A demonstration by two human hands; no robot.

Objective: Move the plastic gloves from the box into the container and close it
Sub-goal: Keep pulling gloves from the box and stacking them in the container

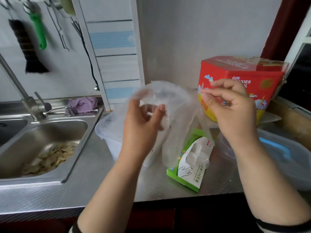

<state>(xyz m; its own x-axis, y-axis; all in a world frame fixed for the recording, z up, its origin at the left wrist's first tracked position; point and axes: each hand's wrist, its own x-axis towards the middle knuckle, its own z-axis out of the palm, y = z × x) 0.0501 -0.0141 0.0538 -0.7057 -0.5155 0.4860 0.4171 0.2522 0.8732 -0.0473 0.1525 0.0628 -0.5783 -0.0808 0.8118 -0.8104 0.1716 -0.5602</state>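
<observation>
Two forearms reach up from the bottom edge, each with a striped sleeve cuff just showing. On the steel table (94,185) nearest the viewer lies one green and white glove box (190,167), tilted on its side with its torn opening facing up and a hand outline printed on its white face. To its right sit one clear round lid (225,147) and one clear tub with a blue handle (286,158). Left of the box, partly behind the left wrist, stands one open translucent container (107,132).

Above the box and container, both hands hold one bunch of clear plastic gloves (170,105) in the air; how many gloves are in the bunch cannot be told, as the film is blurred. The left hand (143,121) has its thumb and fingers curled into the film from below. The right hand (230,100) pinches the film's right edge between thumb and forefinger, its other fingers curled. The gloves hang between the two hands and drape down in front of the box.

Further left is one sink (50,140) holding pale peelings, with one tap (25,96) and one purple cloth (84,103) behind it. Behind the right hand stands one red cookie tin (242,73). On the far wall hang one black brush (27,46) and one green-handled tool (39,29)
</observation>
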